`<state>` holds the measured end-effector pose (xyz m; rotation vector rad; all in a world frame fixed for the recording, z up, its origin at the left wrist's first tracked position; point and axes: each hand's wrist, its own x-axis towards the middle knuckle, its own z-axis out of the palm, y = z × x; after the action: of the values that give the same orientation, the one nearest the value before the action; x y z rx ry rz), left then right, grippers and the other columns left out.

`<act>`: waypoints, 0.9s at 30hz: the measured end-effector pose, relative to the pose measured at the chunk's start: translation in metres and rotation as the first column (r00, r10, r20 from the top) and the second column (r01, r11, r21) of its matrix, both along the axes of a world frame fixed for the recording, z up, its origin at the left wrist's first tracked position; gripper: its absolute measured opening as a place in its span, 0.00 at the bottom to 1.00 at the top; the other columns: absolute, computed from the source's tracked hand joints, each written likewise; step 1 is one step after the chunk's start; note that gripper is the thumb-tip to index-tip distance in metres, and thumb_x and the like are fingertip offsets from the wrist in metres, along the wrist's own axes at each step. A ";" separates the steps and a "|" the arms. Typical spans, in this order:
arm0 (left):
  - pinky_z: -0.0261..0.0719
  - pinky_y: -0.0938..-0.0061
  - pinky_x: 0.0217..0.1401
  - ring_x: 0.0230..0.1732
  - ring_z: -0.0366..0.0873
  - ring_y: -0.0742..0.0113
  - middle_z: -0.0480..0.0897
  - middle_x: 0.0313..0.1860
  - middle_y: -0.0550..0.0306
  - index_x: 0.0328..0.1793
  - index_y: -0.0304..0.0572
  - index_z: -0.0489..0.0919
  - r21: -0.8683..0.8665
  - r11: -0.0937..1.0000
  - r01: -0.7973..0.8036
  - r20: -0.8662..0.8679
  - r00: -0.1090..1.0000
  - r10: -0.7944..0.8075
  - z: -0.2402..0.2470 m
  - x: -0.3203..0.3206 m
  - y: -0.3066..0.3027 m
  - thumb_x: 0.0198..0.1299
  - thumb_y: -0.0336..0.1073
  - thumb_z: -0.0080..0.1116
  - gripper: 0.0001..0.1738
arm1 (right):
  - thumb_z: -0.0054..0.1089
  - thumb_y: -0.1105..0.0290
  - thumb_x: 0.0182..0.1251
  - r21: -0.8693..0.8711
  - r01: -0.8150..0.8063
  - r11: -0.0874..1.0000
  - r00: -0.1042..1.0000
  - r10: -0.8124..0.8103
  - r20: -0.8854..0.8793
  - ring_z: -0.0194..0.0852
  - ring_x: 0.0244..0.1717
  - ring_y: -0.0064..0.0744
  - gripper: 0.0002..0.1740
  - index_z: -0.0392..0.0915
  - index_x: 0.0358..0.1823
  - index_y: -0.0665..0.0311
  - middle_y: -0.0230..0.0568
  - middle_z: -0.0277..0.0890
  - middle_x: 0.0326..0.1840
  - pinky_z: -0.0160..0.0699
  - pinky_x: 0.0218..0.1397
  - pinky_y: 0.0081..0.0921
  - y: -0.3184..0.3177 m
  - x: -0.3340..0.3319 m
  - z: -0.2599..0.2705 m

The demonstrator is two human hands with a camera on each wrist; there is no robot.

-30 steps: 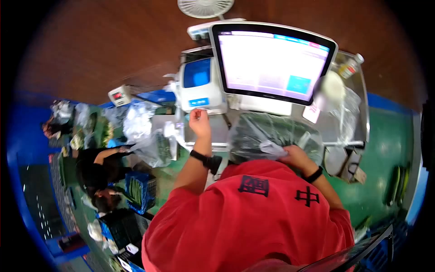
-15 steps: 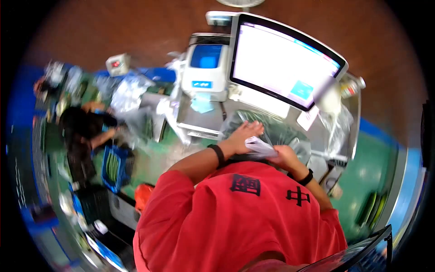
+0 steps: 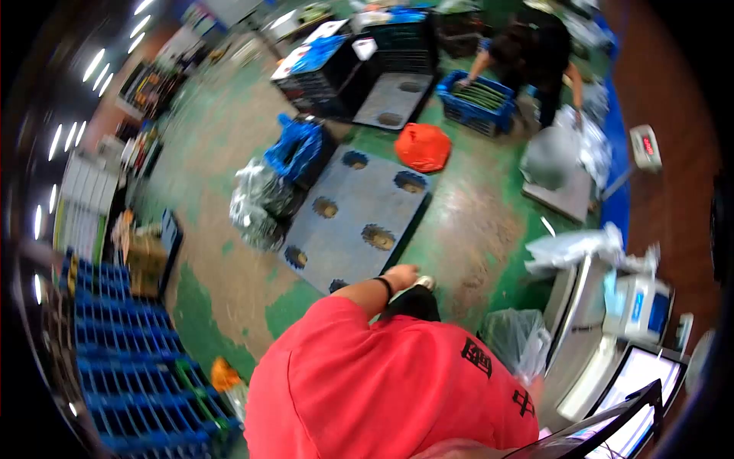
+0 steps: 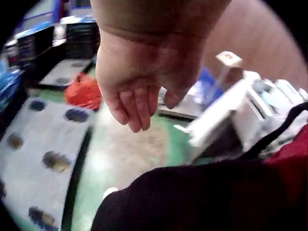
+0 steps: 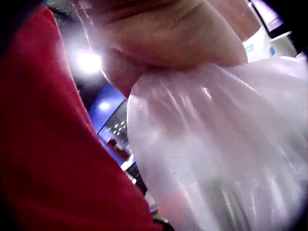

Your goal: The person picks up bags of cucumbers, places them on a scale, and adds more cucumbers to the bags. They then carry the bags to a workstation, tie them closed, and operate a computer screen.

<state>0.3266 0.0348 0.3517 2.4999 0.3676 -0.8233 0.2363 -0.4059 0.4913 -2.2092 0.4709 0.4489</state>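
Note:
A translucent plastic bag (image 3: 520,336) with dark green contents hangs at my right side, beside the metal counter (image 3: 577,321). My right hand (image 5: 178,43) grips its gathered top; the white plastic (image 5: 216,139) fans out below the palm in the right wrist view, and the fingertips are hidden. My left hand (image 3: 401,275) hangs in front of my body over the floor. Its fingers are loosely bent and hold nothing, as the left wrist view shows of this hand (image 4: 139,86).
A grey pallet with holes (image 3: 355,214) lies ahead, with an orange-red bag (image 3: 423,147) at its far corner. Another person (image 3: 535,53) bends by a blue crate (image 3: 466,113) of long green vegetables. Blue pallets (image 3: 130,359) stand at left; a label printer (image 3: 638,306) sits on the counter.
My body and view have turned left, away from the counter and screen. The bag has left the counter in my right hand. My left hand has come off the bag and dropped down.

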 end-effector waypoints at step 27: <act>0.71 0.70 0.47 0.47 0.72 0.63 0.75 0.48 0.53 0.61 0.47 0.65 -0.296 0.530 -0.794 -0.478 0.604 0.638 0.172 -0.119 0.361 0.51 0.51 0.55 0.32 | 0.54 0.78 0.42 0.607 -0.449 0.656 0.860 0.502 0.093 0.71 0.31 0.26 0.17 0.73 0.38 0.70 0.35 0.74 0.32 0.68 0.38 0.22 0.505 0.431 -0.024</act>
<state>0.2080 0.3961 0.5237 1.4825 1.0913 -0.8008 0.6675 0.0995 0.4672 -1.6400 -0.2318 0.8457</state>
